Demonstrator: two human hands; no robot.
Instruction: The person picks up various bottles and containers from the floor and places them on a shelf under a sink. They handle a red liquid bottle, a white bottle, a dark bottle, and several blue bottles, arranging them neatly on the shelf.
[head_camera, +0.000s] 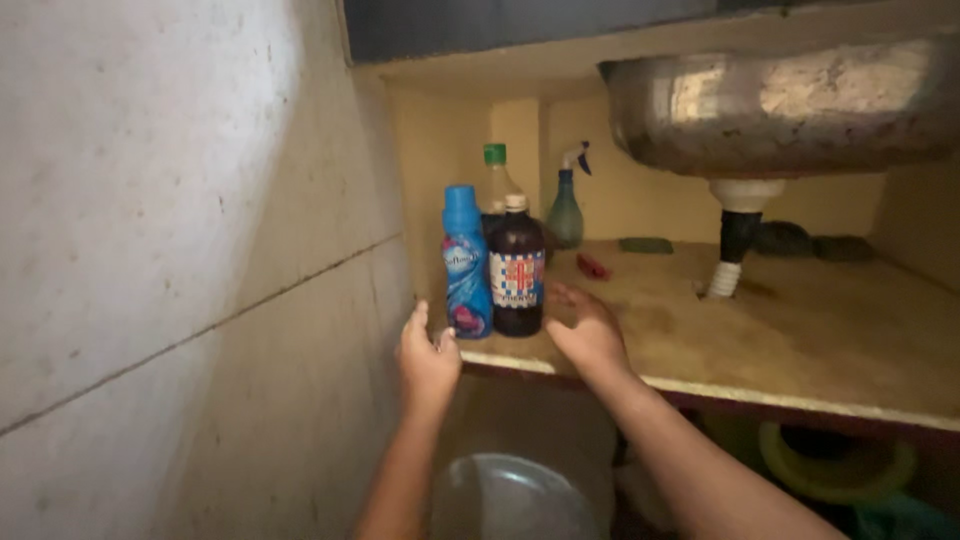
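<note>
Fingers first: those of the left hand (428, 355) are curling loosely, slightly apart, clamped on nothing; the fingertips are sitting just short of the base of the blue bottle (465, 262), and whether they are grazing it cannot be told in this dim light. The fingers of the right hand (585, 330) are spreading open, palm turned toward the bottles, and are gripping nothing either; they are hovering just beside the dark bottle (517, 270), apart from it.

Position of the items: the blue bottle and the dark bottle with the pale cap are standing upright, side by side and apparently touching, at the front left corner of the cabinet shelf (800, 340). Both are resting on the shelf, not lifted.

Progress, as a judgement only: the two hands are bracketing the bottle pair, one on each side, but neither is closing on anything. No grasp is made; both bottles are sitting undisturbed on the shelf.

Surroundings: a clear bottle with a green cap (495, 175) is standing behind the pair, a spray bottle (566, 205) further back near the rear wall. A small red object (593, 266) is lying on the shelf. The metal sink basin (790, 100) is hanging overhead with its drain pipe (735, 245) running down to the shelf. A tiled wall (180, 250) is filling the left side.
</note>
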